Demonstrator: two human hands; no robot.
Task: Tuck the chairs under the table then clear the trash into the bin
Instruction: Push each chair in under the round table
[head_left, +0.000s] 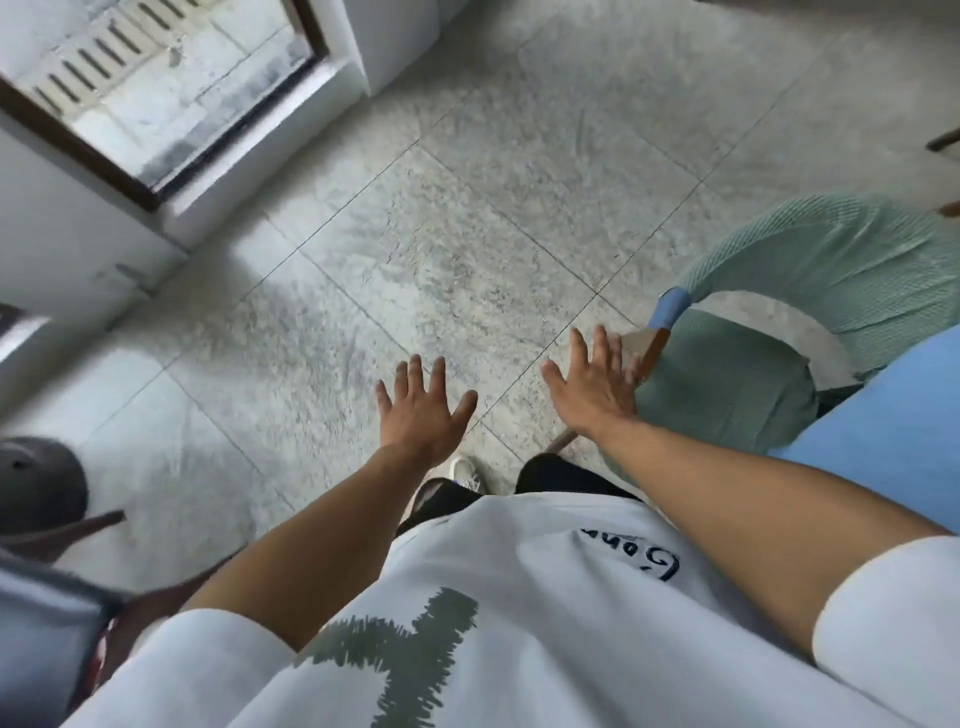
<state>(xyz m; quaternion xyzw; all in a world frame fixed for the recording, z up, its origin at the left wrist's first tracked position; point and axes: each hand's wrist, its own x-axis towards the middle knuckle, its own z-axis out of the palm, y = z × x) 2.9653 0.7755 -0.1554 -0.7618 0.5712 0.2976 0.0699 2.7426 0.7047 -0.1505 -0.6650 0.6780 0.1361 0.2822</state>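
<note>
A chair (727, 379) with a pale green seat, a curved green backrest and wooden legs stands at the right, partly under a light blue table edge (893, 410). My right hand (592, 384) hovers open just left of the chair's seat, fingers spread, close to its wooden leg; whether it touches is unclear. My left hand (423, 405) is open over the bare floor, palm down, holding nothing. No trash or bin is recognisable in view.
Speckled grey floor tiles (415, 234) fill the middle. A white wall with a dark-framed window (156, 93) is at the upper left. A dark round object (36, 483) and blurred furniture sit at the lower left. Another chair leg (943, 140) shows at far right.
</note>
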